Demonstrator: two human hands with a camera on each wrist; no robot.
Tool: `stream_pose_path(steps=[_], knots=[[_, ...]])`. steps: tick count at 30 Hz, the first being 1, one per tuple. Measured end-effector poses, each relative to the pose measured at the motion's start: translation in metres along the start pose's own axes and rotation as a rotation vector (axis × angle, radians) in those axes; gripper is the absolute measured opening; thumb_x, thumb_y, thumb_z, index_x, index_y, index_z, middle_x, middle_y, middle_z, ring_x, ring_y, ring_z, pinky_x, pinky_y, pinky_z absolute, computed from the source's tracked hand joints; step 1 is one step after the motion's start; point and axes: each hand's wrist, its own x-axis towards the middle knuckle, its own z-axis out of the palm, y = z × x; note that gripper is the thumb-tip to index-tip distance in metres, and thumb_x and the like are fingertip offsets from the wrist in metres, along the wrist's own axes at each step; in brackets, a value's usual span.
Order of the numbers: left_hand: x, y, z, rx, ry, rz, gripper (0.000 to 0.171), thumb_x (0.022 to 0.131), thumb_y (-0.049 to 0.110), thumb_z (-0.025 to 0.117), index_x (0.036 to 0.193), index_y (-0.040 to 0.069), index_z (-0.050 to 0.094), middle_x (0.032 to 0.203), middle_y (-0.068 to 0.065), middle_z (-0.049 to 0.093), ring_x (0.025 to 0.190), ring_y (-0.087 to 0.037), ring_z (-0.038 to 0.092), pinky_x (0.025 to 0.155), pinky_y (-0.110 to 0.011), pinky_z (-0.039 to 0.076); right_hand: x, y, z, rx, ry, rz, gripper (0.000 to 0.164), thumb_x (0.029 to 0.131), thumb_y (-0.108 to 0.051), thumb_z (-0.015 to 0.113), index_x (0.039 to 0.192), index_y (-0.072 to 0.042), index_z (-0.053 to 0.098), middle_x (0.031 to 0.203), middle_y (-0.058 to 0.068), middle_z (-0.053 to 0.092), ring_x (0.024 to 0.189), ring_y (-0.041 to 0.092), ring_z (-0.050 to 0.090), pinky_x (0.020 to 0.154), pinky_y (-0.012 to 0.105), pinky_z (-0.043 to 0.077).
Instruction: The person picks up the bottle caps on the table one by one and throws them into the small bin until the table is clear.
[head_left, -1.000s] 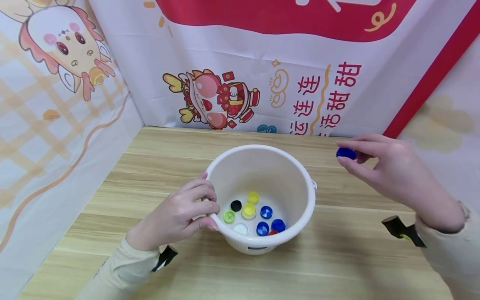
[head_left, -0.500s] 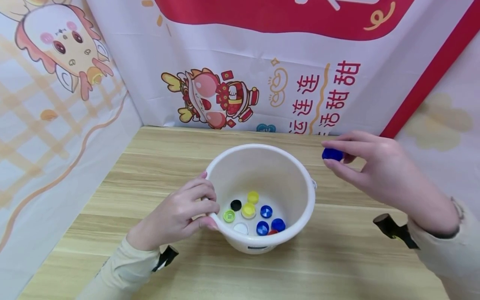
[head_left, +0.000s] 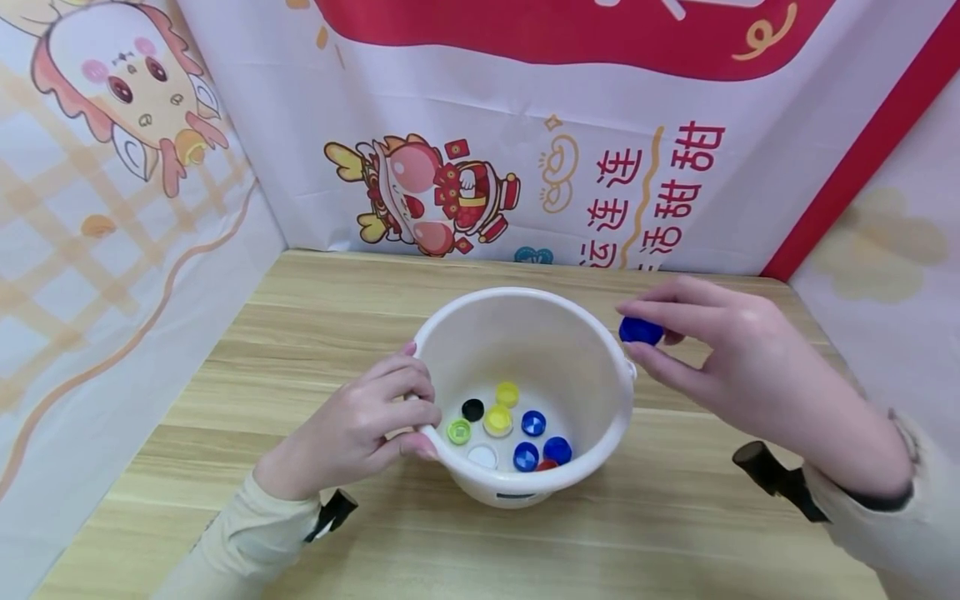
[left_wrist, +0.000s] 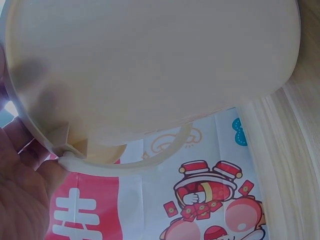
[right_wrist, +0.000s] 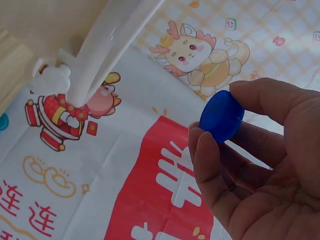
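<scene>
A white plastic bucket (head_left: 525, 297) stands on the table, its rim gripped on the left side by my left hand (head_left: 367, 414). In the left wrist view the bucket's pale outer wall (left_wrist: 165, 60) and its handle (left_wrist: 145, 166) fill much of the picture. Just off the bucket's right rim, my right hand (head_left: 738, 358) pinches a blue bottle cap (head_left: 641, 331) between thumb and fingers. The same blue cap (right_wrist: 222, 116) shows tilted in the right wrist view. On the bucket's floor lie several caps, among them a yellow cap (head_left: 498, 421), a black cap (head_left: 472, 410) and a green cap (head_left: 459, 431).
The wood-grain table (head_left: 315, 325) runs up to a printed cloth backdrop (head_left: 480, 100) behind the bucket. Another printed cloth (head_left: 97, 275) borders the left side. Black wrist mounts (head_left: 332, 513) sit on both sleeves.
My right hand has moved left with the blue cap, from well right of the bucket to close beside its rim. The left hand keeps its hold, and the caps inside lie as before.
</scene>
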Motion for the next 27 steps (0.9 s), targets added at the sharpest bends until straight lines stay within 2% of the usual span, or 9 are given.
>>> stream_pose_path(steps=[2, 3, 6, 9, 18, 27], knots=[[0.0, 0.0, 0.0, 0.003, 0.001, 0.004, 0.042, 0.098, 0.048, 0.051, 0.09, 0.011, 0.069, 0.097, -0.002, 0.06, 0.099, -0.022, 0.055, 0.112, -0.056, 0.037, 0.001, -0.001, 0.003, 0.016, -0.015, -0.002, 0.061, 0.096, -0.061, 0.045, 0.112, -0.01, 0.075, 0.106, 0.001, 0.068, 0.078, 0.01, 0.064, 0.063, 0.008, 0.052], [0.001, 0.0, 0.0, 0.004, 0.0, 0.005, 0.042, 0.098, 0.048, 0.051, 0.09, 0.011, 0.069, 0.097, -0.002, 0.06, 0.099, -0.021, 0.055, 0.112, -0.056, 0.037, 0.002, -0.002, 0.004, 0.023, -0.023, -0.002, 0.054, 0.095, -0.057, 0.054, 0.112, -0.01, 0.075, 0.105, 0.001, 0.068, 0.078, 0.01, 0.064, 0.062, 0.01, 0.053], [0.001, 0.0, 0.0, 0.007, 0.0, 0.013, 0.042, 0.098, 0.048, 0.051, 0.09, 0.011, 0.069, 0.096, -0.003, 0.06, 0.099, -0.022, 0.055, 0.111, -0.057, 0.037, 0.005, -0.005, 0.01, 0.04, -0.046, -0.007, 0.037, 0.086, -0.034, 0.08, 0.113, -0.009, 0.075, 0.105, 0.001, 0.069, 0.078, 0.01, 0.065, 0.06, 0.017, 0.057], [0.002, 0.0, 0.0, 0.008, 0.0, 0.017, 0.044, 0.098, 0.048, 0.05, 0.09, 0.01, 0.07, 0.096, -0.003, 0.06, 0.099, -0.022, 0.055, 0.111, -0.056, 0.037, 0.009, -0.008, 0.015, 0.05, -0.058, -0.021, 0.043, 0.072, -0.007, 0.089, 0.113, -0.008, 0.075, 0.104, 0.002, 0.069, 0.078, 0.01, 0.066, 0.058, 0.023, 0.059], [0.001, 0.0, 0.0, 0.008, -0.003, 0.024, 0.043, 0.099, 0.047, 0.049, 0.091, 0.011, 0.07, 0.097, -0.003, 0.06, 0.099, -0.022, 0.055, 0.111, -0.057, 0.037, 0.031, -0.015, 0.022, 0.067, -0.109, -0.042, 0.03, 0.081, -0.013, 0.084, 0.109, -0.008, 0.076, 0.102, 0.002, 0.068, 0.078, 0.011, 0.064, 0.058, 0.022, 0.057], [0.002, 0.001, -0.001, 0.009, 0.0, 0.022, 0.042, 0.098, 0.048, 0.049, 0.091, 0.011, 0.069, 0.096, -0.002, 0.059, 0.099, -0.021, 0.055, 0.111, -0.058, 0.037, 0.047, -0.025, 0.023, 0.073, -0.117, -0.058, 0.036, 0.082, -0.017, 0.083, 0.116, -0.007, 0.074, 0.105, 0.005, 0.068, 0.078, 0.012, 0.063, 0.056, 0.021, 0.054]])
